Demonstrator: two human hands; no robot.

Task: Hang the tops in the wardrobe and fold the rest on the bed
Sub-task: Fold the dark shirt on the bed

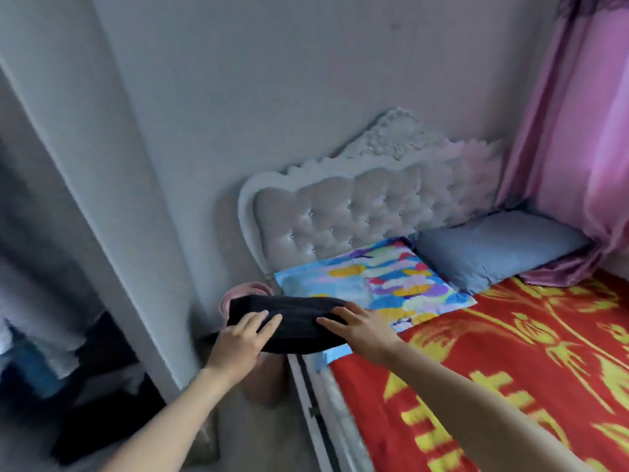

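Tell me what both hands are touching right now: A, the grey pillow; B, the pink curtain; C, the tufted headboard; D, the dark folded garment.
D: the left hand and the right hand both lie on top of the dark folded garment.

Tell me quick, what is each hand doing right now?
Left hand: fingers lie over the dark folded garment; thumb hidden, grip cannot be told.
Right hand: open, fingers flat on the same garment.
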